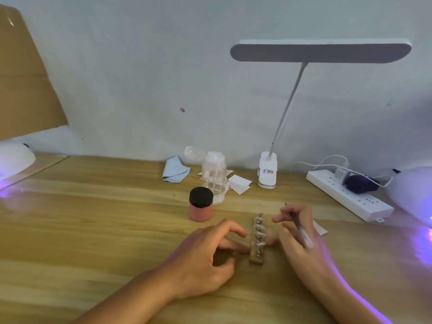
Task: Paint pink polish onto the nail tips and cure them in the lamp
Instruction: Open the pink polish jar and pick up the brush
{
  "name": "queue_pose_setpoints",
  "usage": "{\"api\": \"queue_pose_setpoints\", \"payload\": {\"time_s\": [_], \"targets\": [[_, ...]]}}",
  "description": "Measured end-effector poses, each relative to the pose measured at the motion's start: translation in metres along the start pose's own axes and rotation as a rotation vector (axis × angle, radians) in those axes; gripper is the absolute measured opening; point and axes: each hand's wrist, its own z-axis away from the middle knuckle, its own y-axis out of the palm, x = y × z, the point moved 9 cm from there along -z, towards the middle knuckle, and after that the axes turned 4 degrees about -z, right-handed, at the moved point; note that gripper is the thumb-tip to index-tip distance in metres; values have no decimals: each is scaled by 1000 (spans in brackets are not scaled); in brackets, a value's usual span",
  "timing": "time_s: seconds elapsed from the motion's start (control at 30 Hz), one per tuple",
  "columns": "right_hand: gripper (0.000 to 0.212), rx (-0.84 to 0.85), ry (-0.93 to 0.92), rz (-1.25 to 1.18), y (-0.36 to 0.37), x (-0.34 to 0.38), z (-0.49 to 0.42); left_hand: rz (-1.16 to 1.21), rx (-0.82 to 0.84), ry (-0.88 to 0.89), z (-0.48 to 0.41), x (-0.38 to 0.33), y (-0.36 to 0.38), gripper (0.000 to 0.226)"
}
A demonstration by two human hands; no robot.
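Two lamps glow violet on the wooden table [93,218], the nine-o'clock lamp [14,160] and three-o'clock lamp [411,192]; at six o'clock the left hand [205,260], fingers loosely bent, touches the nail-tip stand [257,239]; the right hand [292,239] pinches a brush [305,237]; the capped polish jar [201,204] sits at the stand's eleven o'clock.

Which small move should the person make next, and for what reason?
Probably the left hand should leave the wooden nail-tip holder and uncap the pink polish jar. Its black lid is on, the nail tips look unpainted, and the right hand holds the brush, so polish is needed first.
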Motion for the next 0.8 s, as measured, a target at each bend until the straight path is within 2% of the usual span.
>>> {"api": "queue_pose_setpoints", "payload": {"time_s": [0.03,0.13,0.2,0.23,0.3,0.37,0.4,0.47,0.6,0.7,0.8], "targets": [[32,27,7,41,3,3,5,9,2,3,0,0,0,42],[69,82,-12,202,12,12,14,22,-16,23,0,0,-2,42],[79,100,-80,341,20,18,16,24,-76,46,0,-1,-8,39],[78,104,-112,384,23,19,16,46,-152,44,0,-1,-15,38],[73,102,-127,380,23,15,12,89,-446,15,4,7,-41,39],[68,83,-64,286,16,7,7,63,-771,-61,17,18,-69,44],[66,74,-31,255,13,4,6,34,-859,-133,21,25,-78,50],[68,81,-13,295,14,1,6,-13,-821,-287,18,45,-79,67],[64,94,-75,366,19,1,4,-54,-490,-416,2,70,-59,79],[61,87,-62,320,9,-5,-6,-84,-474,-409,-1,74,-59,79],[62,38,-74,319,0,-8,-15,-147,-484,-390,-3,73,-60,64]]}}
